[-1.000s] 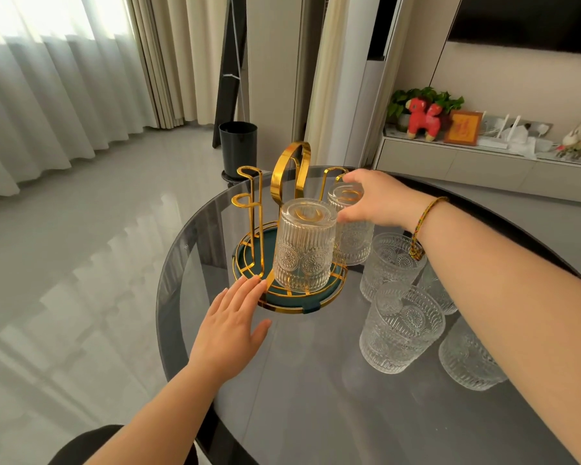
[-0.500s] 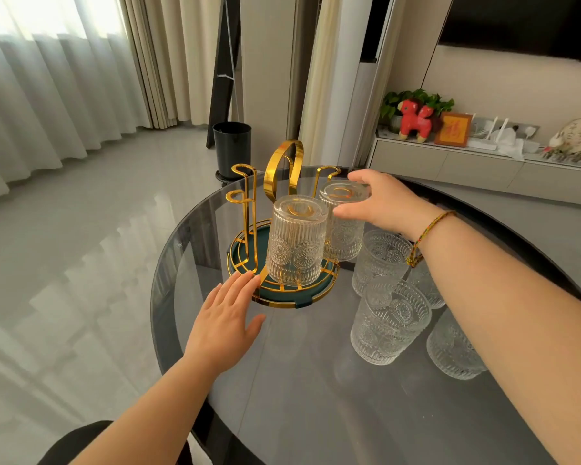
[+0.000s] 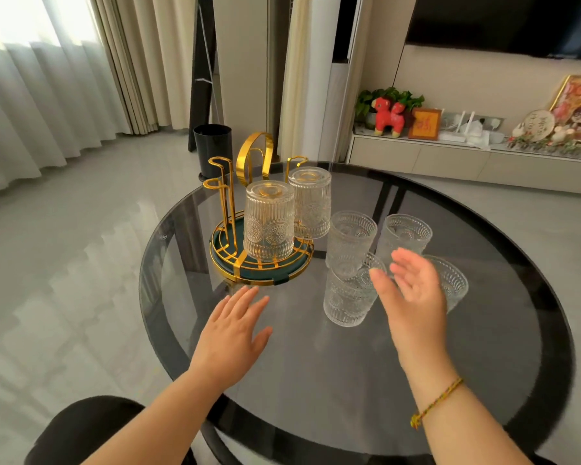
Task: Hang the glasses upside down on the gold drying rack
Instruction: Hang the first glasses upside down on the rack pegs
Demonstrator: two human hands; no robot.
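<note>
On the glass table (image 3: pixel 349 380), the gold rack (image 3: pixel 249 263) already carries two glasses (image 3: pixel 269 223) upside down; four upright glasses (image 3: pixel 349 239) are crowded just beside it. Nothing is held: the right hand (image 3: pixel 413 297) is spread open above them, the left hand (image 3: pixel 232 333) laid flat. A neighbouring glass could be knocked over if one is reached for carelessly.

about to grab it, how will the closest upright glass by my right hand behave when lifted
The nearest glass is probably rigid and breakable, being clear pressed glass. Its ribbed, embossed wall likely gives decent grip. It looks thick-walled, so maybe heavy for its size, and may clink the glass close behind it.
</note>
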